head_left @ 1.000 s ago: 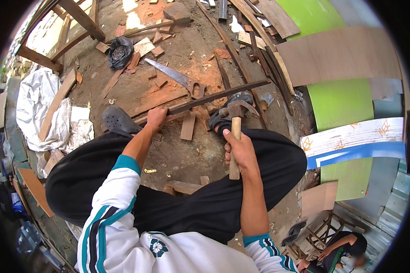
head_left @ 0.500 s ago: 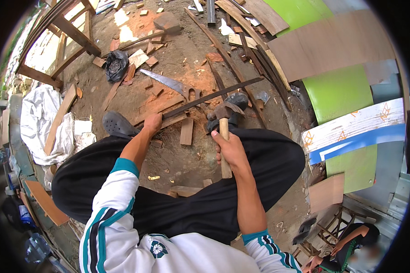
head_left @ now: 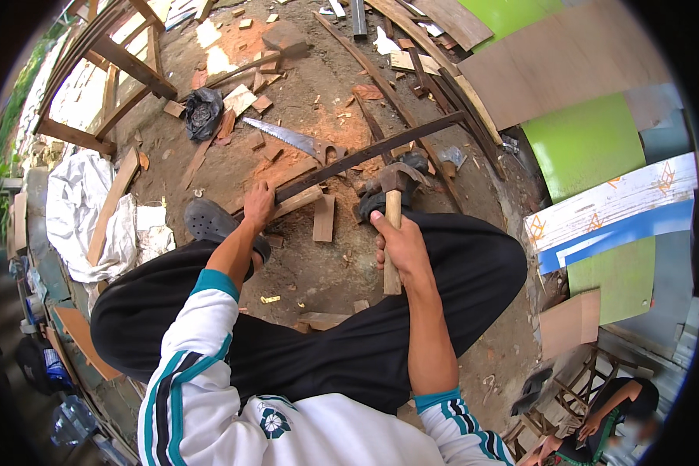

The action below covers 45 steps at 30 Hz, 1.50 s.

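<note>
Dirt ground (head_left: 311,268): one saw (head_left: 286,137) — right hand (head_left: 405,247), one hammer (head_left: 394,208); left hand (head_left: 259,203), one batten (head_left: 365,157).

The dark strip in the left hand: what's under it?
A long brown plank crosses under the dark strip, showing on both sides. The crossing itself is covered, so contact cannot be told. Whatever lies beneath the left hand is hidden too.

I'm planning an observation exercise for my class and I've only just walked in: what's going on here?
A seated person's left hand holds a long, dark, narrow wooden strip, while the right hand grips a claw hammer with a pale wooden handle, its head pointing away from the body. The hammer is not touching the strip. A silver-bladed handsaw with a brown handle lies on the brown earthen ground just beyond, among scattered wood offcuts.
</note>
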Tool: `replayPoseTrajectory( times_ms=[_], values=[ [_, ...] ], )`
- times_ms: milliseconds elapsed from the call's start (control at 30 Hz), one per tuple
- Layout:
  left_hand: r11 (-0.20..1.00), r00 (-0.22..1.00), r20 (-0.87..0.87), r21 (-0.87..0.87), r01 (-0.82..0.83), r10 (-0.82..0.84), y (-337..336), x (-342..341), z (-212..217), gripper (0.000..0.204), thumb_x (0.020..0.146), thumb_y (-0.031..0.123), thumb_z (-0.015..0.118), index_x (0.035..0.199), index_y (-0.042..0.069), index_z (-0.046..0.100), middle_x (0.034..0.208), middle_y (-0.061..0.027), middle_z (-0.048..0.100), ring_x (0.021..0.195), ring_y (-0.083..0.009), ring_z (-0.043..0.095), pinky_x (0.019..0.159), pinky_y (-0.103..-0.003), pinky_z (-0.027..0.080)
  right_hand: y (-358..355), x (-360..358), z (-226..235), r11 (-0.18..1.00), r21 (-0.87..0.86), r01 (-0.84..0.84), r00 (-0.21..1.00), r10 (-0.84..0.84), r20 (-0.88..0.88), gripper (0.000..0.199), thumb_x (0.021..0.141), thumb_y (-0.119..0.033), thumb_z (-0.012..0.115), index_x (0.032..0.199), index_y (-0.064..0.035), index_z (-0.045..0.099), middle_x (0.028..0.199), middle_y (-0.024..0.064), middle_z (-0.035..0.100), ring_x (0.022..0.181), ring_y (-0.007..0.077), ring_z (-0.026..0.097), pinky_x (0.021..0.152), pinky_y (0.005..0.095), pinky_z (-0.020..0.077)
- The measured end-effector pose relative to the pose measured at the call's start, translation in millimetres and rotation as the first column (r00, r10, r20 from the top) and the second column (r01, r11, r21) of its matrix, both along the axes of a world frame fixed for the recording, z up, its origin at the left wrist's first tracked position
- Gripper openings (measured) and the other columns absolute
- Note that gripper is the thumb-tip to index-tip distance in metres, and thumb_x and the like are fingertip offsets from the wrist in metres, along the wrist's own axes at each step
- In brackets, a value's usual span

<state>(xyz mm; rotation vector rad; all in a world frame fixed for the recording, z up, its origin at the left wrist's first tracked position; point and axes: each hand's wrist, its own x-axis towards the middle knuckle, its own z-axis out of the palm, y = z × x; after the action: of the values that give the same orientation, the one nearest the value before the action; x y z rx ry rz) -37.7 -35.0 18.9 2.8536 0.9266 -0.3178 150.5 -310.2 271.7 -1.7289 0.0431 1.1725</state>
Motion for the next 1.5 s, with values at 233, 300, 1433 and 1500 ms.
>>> replayPoseTrajectory(
  times_ms=[233, 300, 1433, 1500],
  values=[
    [0.994, 1.0, -0.028, -0.113, -0.008, 0.005, -11, 3, 0, 0.05, 0.087, 0.036, 0.075, 0.124, 0.009, 0.057, 0.117, -0.0141, 0.061, 0.114, -0.0342, 0.059, 0.089, -0.046, 0.052, 2, -3, -6, 0.999, -0.04, -0.027, 0.999, 0.028, 0.028, 0.032, 0.099, -0.03, 0.064, 0.086, -0.0019, 0.054, 0.063, 0.0035, 0.051, 0.047, 0.0141, 0.054, 0.043, 0.0329, 0.0458],
    [0.992, 0.997, -0.079, -0.126, -0.022, 0.012, -12, 4, -4, 0.045, 0.09, 0.035, 0.071, 0.125, 0.011, 0.057, 0.121, -0.0142, 0.06, 0.115, -0.0341, 0.059, 0.09, -0.046, 0.052, 4, -3, -8, 0.998, -0.052, -0.039, 0.999, 0.041, 0.026, 0.032, 0.099, -0.03, 0.064, 0.086, -0.002, 0.054, 0.063, 0.0032, 0.051, 0.046, 0.0139, 0.053, 0.043, 0.0327, 0.0458],
    [0.978, 0.921, 0.387, -0.202, 0.052, 0.032, 5, -11, -65, 0.051, 0.091, 0.057, 0.062, 0.094, 0.007, 0.059, 0.084, -0.0125, 0.07, 0.076, -0.0297, 0.071, 0.062, -0.04, 0.057, 13, -54, -241, 0.615, -0.709, -0.346, 0.673, 0.689, 0.27, 0.03, 0.088, -0.026, 0.065, 0.092, 0.0034, 0.065, 0.068, 0.0175, 0.064, 0.065, 0.0296, 0.067, 0.064, 0.0443, 0.0498],
    [0.985, 0.898, 0.44, -0.162, 0.066, 0.013, 15, -3, -71, 0.05, 0.091, 0.057, 0.062, 0.092, 0.007, 0.059, 0.083, -0.0125, 0.07, 0.075, -0.03, 0.071, 0.062, -0.04, 0.057, 0, -48, -250, 0.625, -0.702, -0.342, 0.633, 0.705, 0.32, 0.031, 0.087, -0.027, 0.065, 0.092, 0.0031, 0.065, 0.069, 0.0178, 0.063, 0.067, 0.0301, 0.067, 0.065, 0.0447, 0.0501]
  ],
)
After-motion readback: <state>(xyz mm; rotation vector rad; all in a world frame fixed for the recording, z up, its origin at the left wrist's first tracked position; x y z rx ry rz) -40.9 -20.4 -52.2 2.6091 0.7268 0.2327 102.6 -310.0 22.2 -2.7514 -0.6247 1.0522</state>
